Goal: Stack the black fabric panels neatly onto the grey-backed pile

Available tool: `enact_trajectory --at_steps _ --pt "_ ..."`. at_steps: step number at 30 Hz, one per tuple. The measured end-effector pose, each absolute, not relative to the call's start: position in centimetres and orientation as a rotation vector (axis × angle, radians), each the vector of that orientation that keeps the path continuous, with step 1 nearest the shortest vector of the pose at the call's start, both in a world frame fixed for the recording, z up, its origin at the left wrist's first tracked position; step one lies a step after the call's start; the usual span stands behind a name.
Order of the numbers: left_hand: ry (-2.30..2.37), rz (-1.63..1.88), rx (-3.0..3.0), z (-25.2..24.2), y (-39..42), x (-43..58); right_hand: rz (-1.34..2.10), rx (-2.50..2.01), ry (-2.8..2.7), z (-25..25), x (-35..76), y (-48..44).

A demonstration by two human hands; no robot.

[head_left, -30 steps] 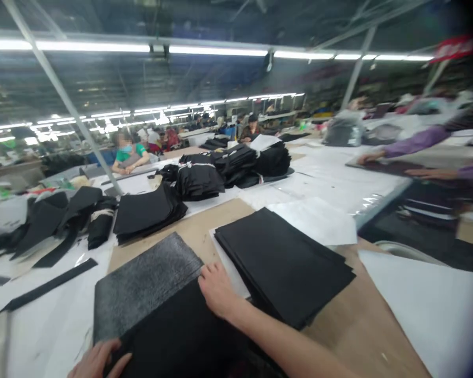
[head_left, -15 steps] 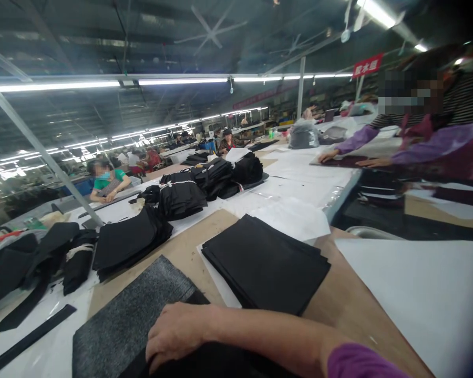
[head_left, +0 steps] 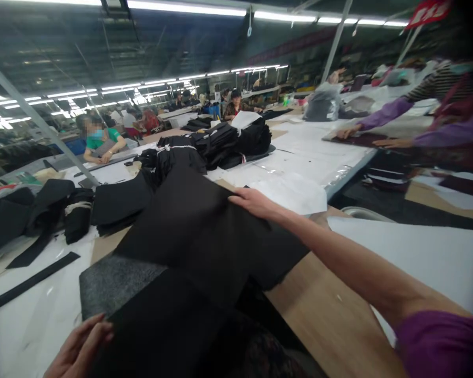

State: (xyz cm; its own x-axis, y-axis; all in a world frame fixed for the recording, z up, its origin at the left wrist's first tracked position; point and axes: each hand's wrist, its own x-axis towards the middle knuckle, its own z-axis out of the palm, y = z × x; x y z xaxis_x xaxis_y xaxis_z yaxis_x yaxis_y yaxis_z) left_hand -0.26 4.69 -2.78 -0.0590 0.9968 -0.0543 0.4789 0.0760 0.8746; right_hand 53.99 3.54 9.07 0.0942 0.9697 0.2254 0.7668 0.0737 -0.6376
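Observation:
My right hand [head_left: 256, 203] pinches the edge of a black fabric sheet [head_left: 181, 215], which is raised and hangs across the middle of the view. Under it, part of a stack of black sheets [head_left: 279, 249] shows at the right. My left hand [head_left: 82, 344] is at the lower left, its fingers loosely bent and apart with nothing seen in them. Beside it lies another black piece [head_left: 161, 320], close to the fingertips. A speckled grey panel [head_left: 118, 281] is partly covered by the black cloth.
Tied black bundles [head_left: 181, 149] and a black stack [head_left: 118, 202] lie farther back. A black strip [head_left: 31, 281] is at the left. White paper [head_left: 418, 257] spreads at the right. A slanted pole [head_left: 43, 123] rises at the left. A co-worker's purple sleeves [head_left: 386, 113] reach over another table.
My right hand has moved up and away, lifting a black sheet over the stack and grey panel. My left hand has come into view at the lower left. The camera view has tipped down.

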Motion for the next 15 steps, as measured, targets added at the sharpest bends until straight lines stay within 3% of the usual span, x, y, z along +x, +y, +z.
enact_trajectory --at_steps 7,15 --pt "1.509 0.724 1.753 -6.2 4.6 2.3 0.251 -2.138 -1.693 -2.0 67.1 0.5" --pt "1.501 0.597 2.799 -9.6 3.7 3.3 0.242 -2.192 -1.732 -6.1 70.8 -1.6"
